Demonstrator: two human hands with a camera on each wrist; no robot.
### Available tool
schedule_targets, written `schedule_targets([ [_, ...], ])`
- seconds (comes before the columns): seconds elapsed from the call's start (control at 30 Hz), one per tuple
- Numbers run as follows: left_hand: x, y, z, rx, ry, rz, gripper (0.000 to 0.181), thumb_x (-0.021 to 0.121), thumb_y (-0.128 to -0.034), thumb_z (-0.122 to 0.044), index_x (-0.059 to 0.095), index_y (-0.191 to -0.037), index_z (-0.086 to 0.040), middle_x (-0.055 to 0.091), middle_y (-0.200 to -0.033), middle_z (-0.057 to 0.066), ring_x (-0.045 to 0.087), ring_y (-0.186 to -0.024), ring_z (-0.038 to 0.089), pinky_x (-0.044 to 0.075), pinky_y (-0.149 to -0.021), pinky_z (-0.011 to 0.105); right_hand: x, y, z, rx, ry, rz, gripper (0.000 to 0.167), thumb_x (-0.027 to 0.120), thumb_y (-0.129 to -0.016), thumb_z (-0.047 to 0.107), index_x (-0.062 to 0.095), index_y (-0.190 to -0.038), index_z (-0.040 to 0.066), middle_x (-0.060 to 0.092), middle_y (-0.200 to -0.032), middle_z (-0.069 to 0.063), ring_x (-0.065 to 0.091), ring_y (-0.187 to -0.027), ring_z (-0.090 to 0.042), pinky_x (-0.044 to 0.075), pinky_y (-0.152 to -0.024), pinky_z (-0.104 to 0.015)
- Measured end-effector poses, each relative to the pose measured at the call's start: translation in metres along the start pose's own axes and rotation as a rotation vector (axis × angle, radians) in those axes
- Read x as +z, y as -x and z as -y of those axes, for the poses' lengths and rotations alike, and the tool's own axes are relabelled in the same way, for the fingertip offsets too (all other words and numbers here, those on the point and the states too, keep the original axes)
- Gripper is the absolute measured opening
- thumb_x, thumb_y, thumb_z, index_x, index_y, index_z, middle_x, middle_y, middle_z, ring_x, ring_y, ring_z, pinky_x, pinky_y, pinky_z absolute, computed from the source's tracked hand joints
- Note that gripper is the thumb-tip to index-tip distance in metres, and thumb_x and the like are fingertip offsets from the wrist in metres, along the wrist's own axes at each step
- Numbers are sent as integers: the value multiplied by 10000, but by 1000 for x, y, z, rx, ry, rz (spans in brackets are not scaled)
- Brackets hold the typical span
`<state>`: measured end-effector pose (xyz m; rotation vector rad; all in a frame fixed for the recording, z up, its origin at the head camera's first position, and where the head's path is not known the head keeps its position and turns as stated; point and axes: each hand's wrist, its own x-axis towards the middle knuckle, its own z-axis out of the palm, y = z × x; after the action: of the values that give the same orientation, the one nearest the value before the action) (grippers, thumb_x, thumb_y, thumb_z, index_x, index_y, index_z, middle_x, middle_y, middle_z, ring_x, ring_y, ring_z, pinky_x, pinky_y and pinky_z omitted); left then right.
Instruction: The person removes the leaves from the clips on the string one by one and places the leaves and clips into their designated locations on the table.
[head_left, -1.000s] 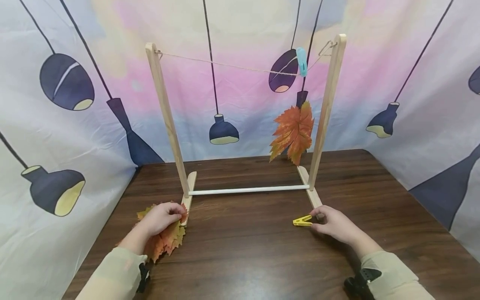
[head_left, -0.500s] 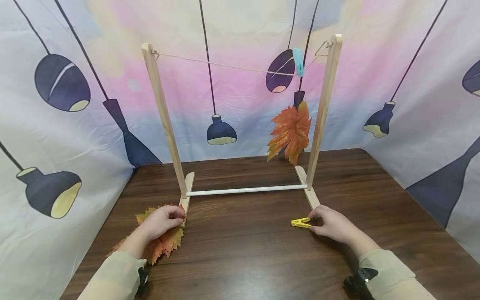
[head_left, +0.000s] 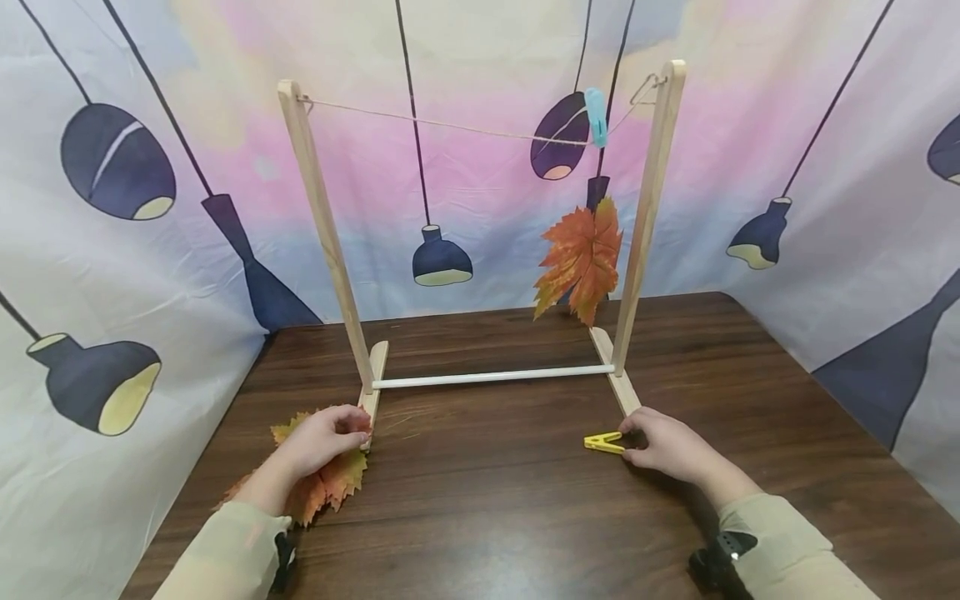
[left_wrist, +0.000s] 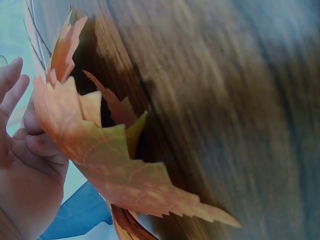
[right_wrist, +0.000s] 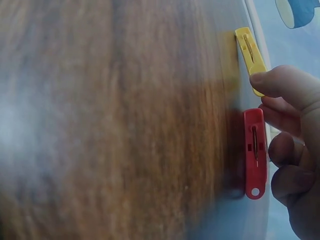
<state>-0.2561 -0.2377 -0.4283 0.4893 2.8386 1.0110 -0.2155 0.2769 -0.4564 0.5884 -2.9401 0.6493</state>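
Note:
My left hand (head_left: 322,442) pinches the edge of an orange and yellow leaf (head_left: 343,477) by the rack's left foot; the left wrist view shows the leaf (left_wrist: 120,165) curving up beside the fingers. Between thumb and fingertips, my right hand (head_left: 670,448) grips one end of a yellow clothespin (head_left: 602,442) near the right foot. In the right wrist view a red clothespin (right_wrist: 255,155) lies just below the yellow clothespin (right_wrist: 251,57), close to the curled fingers. A light blue clothespin (head_left: 596,117) hangs on the string, with an orange leaf (head_left: 583,262) below it.
A wooden rack (head_left: 327,225) with a string (head_left: 450,125) across its top and a white bar (head_left: 491,377) low down stands on the dark brown table (head_left: 480,500). Behind it hangs a cloth backdrop (head_left: 480,192) printed with lamps.
The view has shifted slightly. Both hands stay in nearly the same places, the left on the leaf and the right on the yellow clothespin.

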Motion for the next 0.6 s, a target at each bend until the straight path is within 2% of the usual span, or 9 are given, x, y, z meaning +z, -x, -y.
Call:
schedule_targets([
  [0.27, -1, 2, 1, -3, 12, -13, 318, 690, -861, -226, 637, -1111, -36, 622, -887, 7, 567, -837, 168, 463, -713, 331, -3, 2, 0, -14, -2, 18, 267, 793, -718, 146, 626, -923, 110, 563, -926, 28, 525, -734, -58, 475, -656, -285],
  [0.6, 0, 0, 0, -2, 15, 2, 322, 680, -865, -216, 629, -1128, -38, 614, -847, -4, 549, -783, 151, 450, -682, 317, 0, 9, -6, -58, 20, -35, 275, 805, -700, 133, 619, -903, 122, 531, -937, 40, 485, -723, -30, 449, -630, -249],
])
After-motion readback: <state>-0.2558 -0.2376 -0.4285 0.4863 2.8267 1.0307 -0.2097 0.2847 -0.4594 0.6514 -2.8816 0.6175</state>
